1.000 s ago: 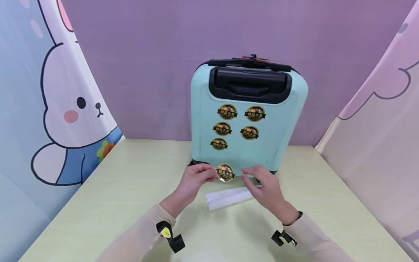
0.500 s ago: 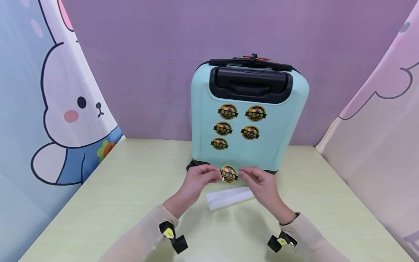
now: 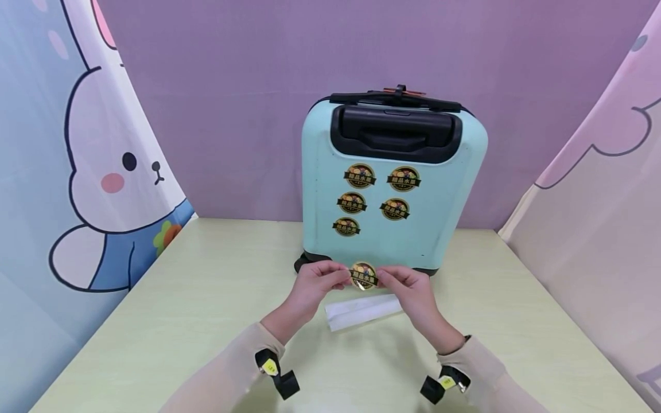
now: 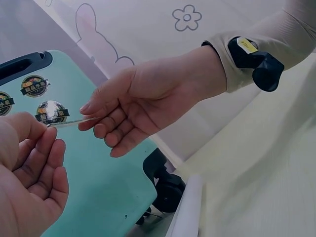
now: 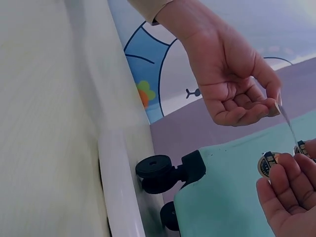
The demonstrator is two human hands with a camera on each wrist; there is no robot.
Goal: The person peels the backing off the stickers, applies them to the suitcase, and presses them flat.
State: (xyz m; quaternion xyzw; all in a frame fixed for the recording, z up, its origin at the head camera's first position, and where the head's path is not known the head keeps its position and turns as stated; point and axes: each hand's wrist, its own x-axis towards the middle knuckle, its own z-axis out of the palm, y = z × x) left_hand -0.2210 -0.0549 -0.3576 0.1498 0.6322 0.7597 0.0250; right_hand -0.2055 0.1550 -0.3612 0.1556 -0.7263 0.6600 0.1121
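Between my two hands a round black-and-gold sticker [image 3: 364, 275] is held up in front of the lower part of a mint-green suitcase [image 3: 439, 212]. My left hand [image 3: 316, 285] pinches its left edge between thumb and fingers. At the opposite edge, my right hand [image 3: 419, 295] pinches it the same way. Seen edge-on in the left wrist view, the sticker [image 4: 74, 121] spans the gap between both sets of fingertips. Several like stickers are on the suitcase face, including one at upper right [image 3: 404, 179] and a lower left one [image 3: 346, 226].
A folded white paper strip [image 3: 356, 314] lies on the pale table [image 3: 232, 275], below the hands. Black wheels [image 5: 168, 173] support the suitcase, and a black handle [image 3: 396, 135] is set in its top. A purple backdrop [image 3: 232, 115] hangs behind.
My right hand has come in from the right and now pinches the sticker's right edge. My left hand has moved slightly right with the sticker. The suitcase has stayed in place.
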